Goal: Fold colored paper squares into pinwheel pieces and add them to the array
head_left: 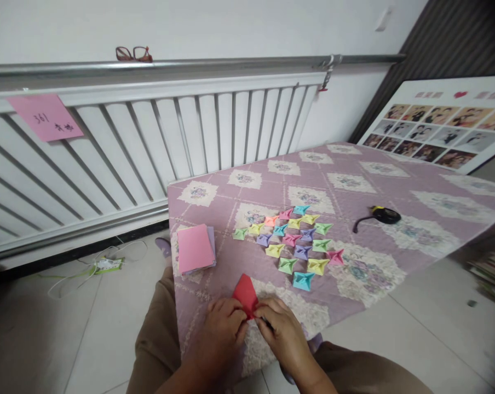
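Observation:
A red piece of folded paper (245,291) lies at the near edge of the cloth-covered table, its top coming to a blunt point. My left hand (225,324) is closed on its lower left side, thumb and fingers pressing the paper. On the lower right, my right hand (281,327) pinches the same sheet, its fingertips close to those of the left. Beyond the hands sit several small folded paper boats (301,251) in blue, green, yellow, purple, pink and orange, grouped in loose rows. To the left rests a stack of paper sheets (196,248), pink on top.
The patterned tablecloth (268,191) reaches back to a white radiator (214,128). A black and yellow object with a strap (386,215) lies on the right. Glasses (133,53) rest on the pipe. A power strip (108,265) is on the floor; a photo board (440,128) leans at the far right.

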`<state>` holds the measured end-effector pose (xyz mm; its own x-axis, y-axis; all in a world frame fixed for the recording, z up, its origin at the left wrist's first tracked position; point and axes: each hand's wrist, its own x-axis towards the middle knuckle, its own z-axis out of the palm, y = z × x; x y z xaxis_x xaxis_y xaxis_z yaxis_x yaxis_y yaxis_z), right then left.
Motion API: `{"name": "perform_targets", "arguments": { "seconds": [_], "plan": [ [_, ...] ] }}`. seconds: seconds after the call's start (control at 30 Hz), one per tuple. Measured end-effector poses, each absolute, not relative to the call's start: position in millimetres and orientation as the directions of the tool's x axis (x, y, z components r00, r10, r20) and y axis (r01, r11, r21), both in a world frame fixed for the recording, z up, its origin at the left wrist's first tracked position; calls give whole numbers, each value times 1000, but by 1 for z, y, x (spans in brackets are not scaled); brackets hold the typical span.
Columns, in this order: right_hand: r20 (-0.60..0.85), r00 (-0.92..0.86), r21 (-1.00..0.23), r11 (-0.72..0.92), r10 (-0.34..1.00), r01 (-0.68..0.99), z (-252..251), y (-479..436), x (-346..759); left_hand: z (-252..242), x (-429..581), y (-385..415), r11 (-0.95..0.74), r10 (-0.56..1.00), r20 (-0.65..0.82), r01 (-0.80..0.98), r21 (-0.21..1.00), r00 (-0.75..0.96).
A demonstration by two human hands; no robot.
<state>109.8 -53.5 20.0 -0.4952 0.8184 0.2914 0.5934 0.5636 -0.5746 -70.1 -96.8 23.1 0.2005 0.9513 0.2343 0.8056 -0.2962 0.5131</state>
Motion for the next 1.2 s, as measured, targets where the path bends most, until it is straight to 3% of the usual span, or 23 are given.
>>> {"name": "perform_targets", "arguments": {
  "seconds": [0.13,0.57,0.7,0.9,1.2],
  "plan": [
    [315,-488,-577,572,814,583,20,-54,110,28,-69,-96,-298,952,217,816,495,217],
    [297,-485,-597,556,823,578,19,-53,110,31,-69,-100,-422,894,361,767,484,265],
    [291,-492,-593,558,821,581,21,-53,110,25,-67,-97,-351,919,344,800,486,194],
    [303,-492,-578,568,816,585,17,-52,111,24,-68,-90,-284,957,174,873,397,233],
    [316,-483,-521,575,817,631,14,-44,111,22,-71,-89,-164,978,188,884,439,88]
  ]
}}
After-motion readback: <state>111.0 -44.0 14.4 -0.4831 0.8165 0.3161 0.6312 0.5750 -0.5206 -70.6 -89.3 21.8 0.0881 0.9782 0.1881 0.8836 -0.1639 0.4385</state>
